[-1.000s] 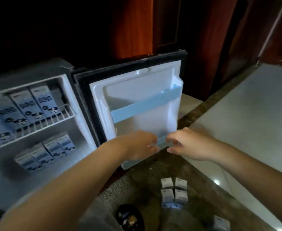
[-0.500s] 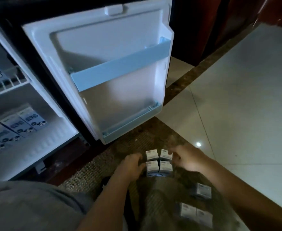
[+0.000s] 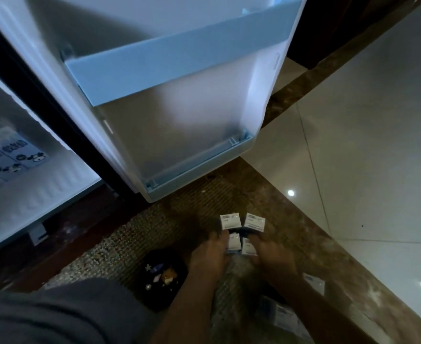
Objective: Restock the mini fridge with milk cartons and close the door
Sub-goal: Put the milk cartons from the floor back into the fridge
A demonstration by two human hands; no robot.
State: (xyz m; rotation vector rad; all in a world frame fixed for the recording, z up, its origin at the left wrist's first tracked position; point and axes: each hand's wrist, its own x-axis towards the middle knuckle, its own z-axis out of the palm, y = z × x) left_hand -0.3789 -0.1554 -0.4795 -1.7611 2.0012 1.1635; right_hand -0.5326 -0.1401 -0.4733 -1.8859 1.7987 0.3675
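The mini fridge door (image 3: 179, 125) stands wide open, with a pale blue upper rail (image 3: 174, 60) and a lower door shelf (image 3: 199, 165). Inside the fridge at the left lie milk cartons (image 3: 13, 155) with cartoon prints. On the brown floor strip below the door stand several small milk cartons in a block. My left hand (image 3: 210, 256) grips the near left carton (image 3: 233, 242) and my right hand (image 3: 271, 254) grips the near right carton (image 3: 249, 245). The two far cartons (image 3: 243, 222) stand free.
More cartons lie by my right forearm (image 3: 315, 283) and lower (image 3: 286, 316). A dark slipper with charms (image 3: 162, 276) sits beside my left wrist. My grey-clad knee (image 3: 55, 314) fills the lower left. Glossy white tiles (image 3: 365, 145) spread to the right.
My hands left the lower door shelf, dropped to the floor cartons and closed on the two near ones. The view tilted further down.
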